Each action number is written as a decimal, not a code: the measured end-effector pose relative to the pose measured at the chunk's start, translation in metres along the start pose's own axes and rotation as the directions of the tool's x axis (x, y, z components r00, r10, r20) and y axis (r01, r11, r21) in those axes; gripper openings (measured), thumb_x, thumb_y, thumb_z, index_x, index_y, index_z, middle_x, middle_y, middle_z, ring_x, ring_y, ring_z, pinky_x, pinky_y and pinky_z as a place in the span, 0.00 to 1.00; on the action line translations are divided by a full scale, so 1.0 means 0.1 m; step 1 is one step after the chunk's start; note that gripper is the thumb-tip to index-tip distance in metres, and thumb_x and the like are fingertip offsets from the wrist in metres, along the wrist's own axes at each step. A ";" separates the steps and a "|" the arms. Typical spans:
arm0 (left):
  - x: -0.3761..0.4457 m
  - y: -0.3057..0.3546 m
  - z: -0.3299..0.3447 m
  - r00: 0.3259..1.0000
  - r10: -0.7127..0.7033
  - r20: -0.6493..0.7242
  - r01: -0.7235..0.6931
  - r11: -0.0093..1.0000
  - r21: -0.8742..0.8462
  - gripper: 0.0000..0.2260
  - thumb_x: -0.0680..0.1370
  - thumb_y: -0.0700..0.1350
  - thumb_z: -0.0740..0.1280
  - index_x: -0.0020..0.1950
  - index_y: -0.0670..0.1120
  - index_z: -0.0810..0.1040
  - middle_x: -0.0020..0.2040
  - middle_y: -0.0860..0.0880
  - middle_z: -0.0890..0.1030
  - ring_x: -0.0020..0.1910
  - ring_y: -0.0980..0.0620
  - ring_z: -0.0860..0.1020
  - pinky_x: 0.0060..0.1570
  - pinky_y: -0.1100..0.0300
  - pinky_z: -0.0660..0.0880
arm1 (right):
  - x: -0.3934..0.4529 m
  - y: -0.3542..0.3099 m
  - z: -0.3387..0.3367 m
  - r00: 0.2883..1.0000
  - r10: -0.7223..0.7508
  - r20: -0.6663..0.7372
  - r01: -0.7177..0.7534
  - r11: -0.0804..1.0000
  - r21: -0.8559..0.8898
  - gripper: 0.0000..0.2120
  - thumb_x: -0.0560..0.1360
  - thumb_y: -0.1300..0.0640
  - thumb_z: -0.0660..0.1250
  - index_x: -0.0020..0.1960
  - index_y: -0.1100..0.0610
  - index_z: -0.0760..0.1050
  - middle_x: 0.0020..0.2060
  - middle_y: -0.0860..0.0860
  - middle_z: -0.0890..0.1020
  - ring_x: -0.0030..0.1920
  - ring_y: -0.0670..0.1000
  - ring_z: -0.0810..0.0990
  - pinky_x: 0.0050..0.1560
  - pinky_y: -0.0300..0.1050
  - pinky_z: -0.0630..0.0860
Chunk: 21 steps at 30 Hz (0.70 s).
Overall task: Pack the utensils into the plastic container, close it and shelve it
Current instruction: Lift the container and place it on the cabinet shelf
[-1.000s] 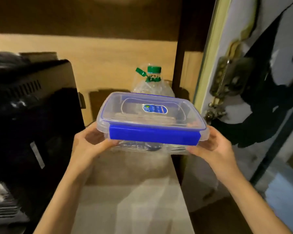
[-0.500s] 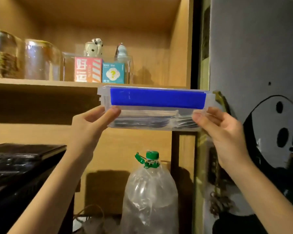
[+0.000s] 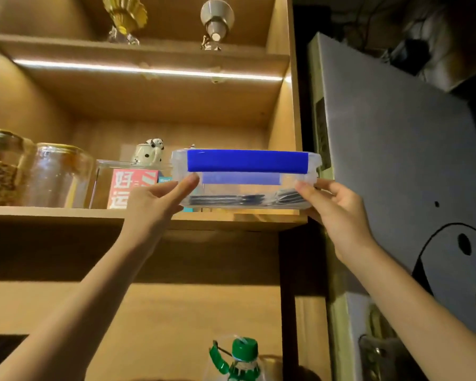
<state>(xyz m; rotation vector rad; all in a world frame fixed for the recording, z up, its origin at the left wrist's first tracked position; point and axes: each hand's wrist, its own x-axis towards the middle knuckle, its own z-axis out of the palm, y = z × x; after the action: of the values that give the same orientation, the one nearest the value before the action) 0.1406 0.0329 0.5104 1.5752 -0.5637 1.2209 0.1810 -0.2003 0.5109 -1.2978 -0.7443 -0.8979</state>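
A clear plastic container [image 3: 245, 193] with a blue clip along its closed lid is held level at the height of the wooden shelf [image 3: 66, 214], over the shelf's right end. Dark utensils [image 3: 228, 199] lie inside on its bottom. My left hand [image 3: 157, 204] grips the container's left end, thumb on the front wall. At the right end, my right hand [image 3: 338, 210] holds it from the side and below. Whether the base touches the shelf board I cannot tell.
Two glass jars [image 3: 47, 174] stand at the shelf's left. A clear box with a red carton [image 3: 127, 188] and a spotted figurine [image 3: 149, 154] sits just left of the container. A green-capped bottle [image 3: 242, 356] stands below. A grey door [image 3: 396, 160] is to the right.
Both hands have lifted the closed container from waist height up to the shelf level and moved it forward toward the shelf's right end. The view has tilted upward.
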 end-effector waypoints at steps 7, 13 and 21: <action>0.22 -0.20 0.22 0.993 0.014 -0.121 -0.003 0.995 0.095 0.18 0.64 0.62 0.66 0.41 0.48 0.82 0.41 0.51 0.83 0.39 0.58 0.81 0.48 0.48 0.79 | 0.40 0.33 0.08 0.994 0.073 0.077 -0.074 0.997 0.011 0.10 0.75 0.50 0.64 0.54 0.50 0.72 0.49 0.48 0.80 0.53 0.49 0.79 0.53 0.46 0.79; 0.30 -0.44 0.38 0.966 0.121 -0.228 -0.060 0.965 0.256 0.28 0.67 0.65 0.67 0.33 0.38 0.80 0.31 0.42 0.81 0.29 0.48 0.77 0.30 0.57 0.72 | 0.62 0.66 0.17 0.978 0.174 0.113 -0.175 0.985 -0.002 0.09 0.77 0.53 0.62 0.55 0.54 0.73 0.54 0.53 0.79 0.57 0.51 0.78 0.57 0.51 0.77; 0.35 -0.53 0.60 0.951 0.193 -0.242 -0.055 0.875 0.482 0.23 0.70 0.65 0.63 0.32 0.44 0.71 0.27 0.48 0.73 0.28 0.53 0.71 0.25 0.64 0.62 | 0.83 0.86 0.26 0.980 0.194 -0.040 -0.198 0.967 -0.163 0.14 0.75 0.55 0.66 0.58 0.60 0.74 0.54 0.55 0.79 0.56 0.54 0.77 0.56 0.52 0.78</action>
<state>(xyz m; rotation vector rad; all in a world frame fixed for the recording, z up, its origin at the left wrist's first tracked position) 0.2232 0.0061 0.5213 1.7310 -0.1860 1.7484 0.2968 -0.1825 0.5456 -1.4777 -0.5198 -0.8259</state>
